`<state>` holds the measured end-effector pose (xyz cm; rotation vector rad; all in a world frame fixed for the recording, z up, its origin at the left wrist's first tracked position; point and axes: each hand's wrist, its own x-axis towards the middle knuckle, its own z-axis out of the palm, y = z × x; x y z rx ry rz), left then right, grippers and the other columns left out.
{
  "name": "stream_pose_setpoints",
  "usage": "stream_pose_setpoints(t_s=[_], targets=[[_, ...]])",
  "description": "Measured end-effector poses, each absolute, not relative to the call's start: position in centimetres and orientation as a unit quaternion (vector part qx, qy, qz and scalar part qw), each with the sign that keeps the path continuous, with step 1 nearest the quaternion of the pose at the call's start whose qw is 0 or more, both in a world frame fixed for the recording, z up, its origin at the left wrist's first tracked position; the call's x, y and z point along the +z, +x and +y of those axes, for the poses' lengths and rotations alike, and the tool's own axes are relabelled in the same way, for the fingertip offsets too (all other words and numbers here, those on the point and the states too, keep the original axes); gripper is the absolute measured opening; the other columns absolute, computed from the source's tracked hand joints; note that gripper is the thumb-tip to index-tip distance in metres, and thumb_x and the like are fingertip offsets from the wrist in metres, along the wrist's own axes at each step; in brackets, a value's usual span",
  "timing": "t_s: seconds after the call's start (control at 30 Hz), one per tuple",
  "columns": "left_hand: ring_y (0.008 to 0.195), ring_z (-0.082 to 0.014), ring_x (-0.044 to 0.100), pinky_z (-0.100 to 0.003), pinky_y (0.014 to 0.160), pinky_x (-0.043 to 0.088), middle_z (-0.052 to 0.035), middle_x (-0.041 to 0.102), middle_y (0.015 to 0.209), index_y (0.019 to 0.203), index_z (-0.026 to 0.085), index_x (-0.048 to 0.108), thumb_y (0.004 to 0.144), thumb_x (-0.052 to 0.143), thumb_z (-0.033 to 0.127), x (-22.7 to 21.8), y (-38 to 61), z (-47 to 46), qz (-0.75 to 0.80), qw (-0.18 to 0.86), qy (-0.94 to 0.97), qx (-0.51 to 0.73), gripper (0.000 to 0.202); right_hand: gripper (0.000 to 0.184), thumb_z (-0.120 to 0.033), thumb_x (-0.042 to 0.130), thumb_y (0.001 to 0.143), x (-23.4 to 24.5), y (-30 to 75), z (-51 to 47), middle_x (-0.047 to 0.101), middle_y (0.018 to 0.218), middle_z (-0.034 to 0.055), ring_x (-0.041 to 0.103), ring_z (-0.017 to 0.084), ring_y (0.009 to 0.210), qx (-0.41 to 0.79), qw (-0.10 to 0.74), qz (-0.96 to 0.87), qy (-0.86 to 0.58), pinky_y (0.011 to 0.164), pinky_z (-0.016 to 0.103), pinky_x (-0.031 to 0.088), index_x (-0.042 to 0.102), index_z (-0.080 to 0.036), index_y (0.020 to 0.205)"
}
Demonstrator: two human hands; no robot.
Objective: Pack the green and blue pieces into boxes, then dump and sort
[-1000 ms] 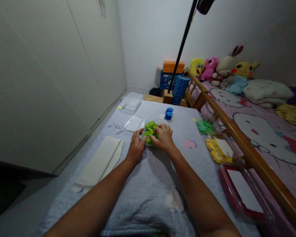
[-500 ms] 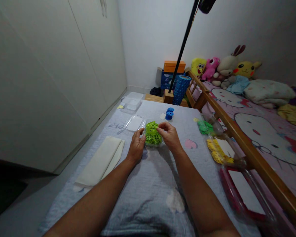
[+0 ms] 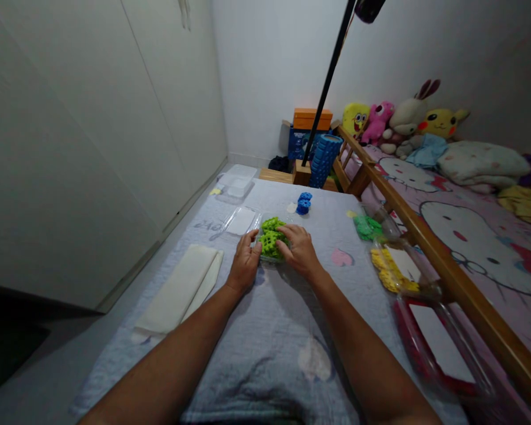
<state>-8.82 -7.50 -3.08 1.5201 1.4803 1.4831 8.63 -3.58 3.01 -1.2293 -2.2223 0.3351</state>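
A heap of bright green building pieces lies in a clear plastic tray in the middle of the grey cloth-covered table. My left hand curls against the tray's left edge, thumb touching the green heap. My right hand rests on the heap's right side, fingers bent down onto the pieces. Both forearms reach in from the bottom of the view.
A folded white cloth lies at left, with a clear lid and clear boxes beyond. Blue pieces sit further back. Darker green pieces, yellow pieces and a red tray line the right edge beside a wooden bed rail.
Half a second ago my right hand held a flat green assembly lifted above the tray. It has come back down onto the heap. My left hand stayed at the tray's edge.
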Motion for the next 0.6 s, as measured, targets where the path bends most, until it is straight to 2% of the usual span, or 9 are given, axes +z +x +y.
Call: stream_pose_setpoints(t_s=[0.07,0.2,0.43,0.6], targets=[[0.127,-0.0248,0.053,-0.044,0.109,0.042,-0.0119,0.058,0.134,0.134,0.02,0.053,0.097,0.045,0.044,-3.0,-8.8,-7.5,0.552,0.268,0.566,0.551,0.044,0.034,-0.032,0.055,0.094,2.8,8.2,-3.6,0.063,0.133,0.0098,0.05,0.026,0.124,0.118,0.257,-0.841,-0.461,0.108,0.043,0.034,0.068,-0.022,0.124],[0.131,-0.0251,0.051,-0.046,0.115,0.036,-0.0118,0.057,0.135,0.134,0.021,0.053,0.096,0.047,0.043,-2.8,-8.8,-7.5,0.554,0.257,0.577,0.543,0.044,0.03,-0.036,0.063,0.091,2.7,7.8,-4.0,0.065,0.131,0.0085,0.049,0.028,0.126,0.105,0.228,-0.853,-0.458,0.109,0.046,0.031,0.072,-0.024,0.117],[0.134,-0.0255,0.049,-0.048,0.117,0.033,-0.0121,0.056,0.138,0.137,0.021,0.05,0.095,0.049,0.041,-2.8,-8.8,-7.7,0.555,0.262,0.584,0.531,0.046,0.031,-0.036,0.064,0.089,3.2,8.1,-3.6,0.063,0.129,0.0116,0.055,0.026,0.122,0.123,0.21,-0.851,-0.466,0.105,0.043,0.038,0.071,-0.02,0.115],[0.137,-0.0257,0.047,-0.048,0.119,0.031,-0.0124,0.054,0.142,0.138,0.021,0.049,0.094,0.05,0.042,-2.9,-8.8,-7.7,0.556,0.272,0.575,0.534,0.049,0.035,-0.036,0.06,0.091,3.6,7.9,-2.3,0.06,0.13,0.0132,0.056,0.025,0.121,0.123,0.244,-0.832,-0.483,0.103,0.04,0.042,0.066,-0.019,0.121]])
